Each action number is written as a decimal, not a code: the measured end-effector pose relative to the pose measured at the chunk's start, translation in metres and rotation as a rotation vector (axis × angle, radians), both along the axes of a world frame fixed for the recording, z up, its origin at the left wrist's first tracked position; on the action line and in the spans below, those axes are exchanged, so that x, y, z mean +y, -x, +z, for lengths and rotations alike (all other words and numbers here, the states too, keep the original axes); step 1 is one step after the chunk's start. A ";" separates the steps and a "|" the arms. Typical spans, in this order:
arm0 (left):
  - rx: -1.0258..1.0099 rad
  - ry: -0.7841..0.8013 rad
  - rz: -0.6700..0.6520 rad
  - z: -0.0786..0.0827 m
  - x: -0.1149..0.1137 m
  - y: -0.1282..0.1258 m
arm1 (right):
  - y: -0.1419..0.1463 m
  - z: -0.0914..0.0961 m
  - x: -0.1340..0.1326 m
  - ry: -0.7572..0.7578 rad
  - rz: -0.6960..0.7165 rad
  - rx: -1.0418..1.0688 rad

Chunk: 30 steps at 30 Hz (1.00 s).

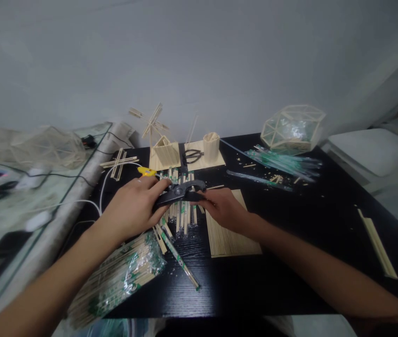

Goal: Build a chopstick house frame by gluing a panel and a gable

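My left hand is closed round the handles of black cutting pliers, whose jaws point right. My right hand sits just right of the jaws with its fingers curled together near the tip; what they pinch is hidden. Below both hands lie several short cut bamboo sticks in a row on the black table. A flat mat of joined sticks lies under my right wrist. A plastic pack of wrapped chopsticks rests beneath my left forearm.
At the back stand a stick windmill house, a small stick cup on a board, black scissors and a geodesic stick dome. A yellow glue gun with white cord, empty green wrappers, and a stick strip at the right.
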<state>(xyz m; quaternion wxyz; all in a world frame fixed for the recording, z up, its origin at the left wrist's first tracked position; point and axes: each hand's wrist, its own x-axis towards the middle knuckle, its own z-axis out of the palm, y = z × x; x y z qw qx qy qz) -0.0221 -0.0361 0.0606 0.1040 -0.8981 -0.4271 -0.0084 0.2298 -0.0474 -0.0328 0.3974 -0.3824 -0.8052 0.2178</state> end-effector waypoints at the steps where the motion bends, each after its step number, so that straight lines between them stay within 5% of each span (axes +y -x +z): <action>1: 0.011 0.006 0.003 0.000 0.000 0.000 | 0.000 0.000 0.000 -0.004 -0.004 -0.002; 14: 0.059 0.017 -0.007 -0.001 0.004 0.001 | -0.001 0.000 0.002 0.030 0.025 -0.012; 30: 0.051 0.047 0.131 -0.003 0.008 -0.003 | 0.001 0.002 0.004 0.014 0.010 0.063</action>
